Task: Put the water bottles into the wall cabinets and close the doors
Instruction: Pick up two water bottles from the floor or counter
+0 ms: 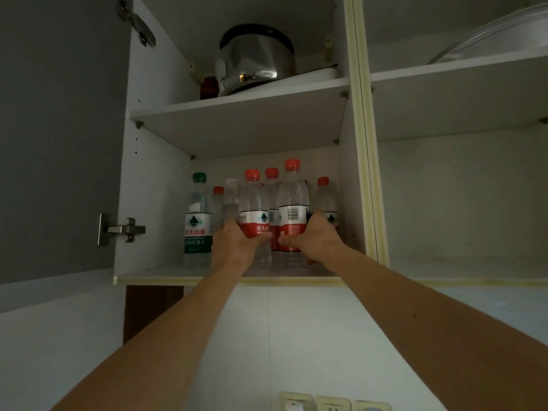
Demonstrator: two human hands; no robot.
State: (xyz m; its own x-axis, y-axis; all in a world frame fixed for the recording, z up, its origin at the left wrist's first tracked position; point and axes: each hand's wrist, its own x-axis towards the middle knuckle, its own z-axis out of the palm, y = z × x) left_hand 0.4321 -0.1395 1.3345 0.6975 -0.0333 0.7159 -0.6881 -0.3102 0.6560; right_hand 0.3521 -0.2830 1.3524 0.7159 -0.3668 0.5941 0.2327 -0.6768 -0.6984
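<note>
The left hand (234, 241) curls its fingers round a clear plastic red-labelled water bottle (253, 215) on the white cabinet's bottom shelf (154, 272). The right hand (318, 238) grips a taller red-capped bottle (292, 209) just beside it.

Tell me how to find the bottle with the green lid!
Look in the open wall cabinet on the left, on its bottom shelf, under the shelf with the shiny steel kettle. The green-capped water bottle stands at the far left of the row, just left of the left hand. Its cap and label are green, while the red-capped bottles beside it have red labels.
</note>
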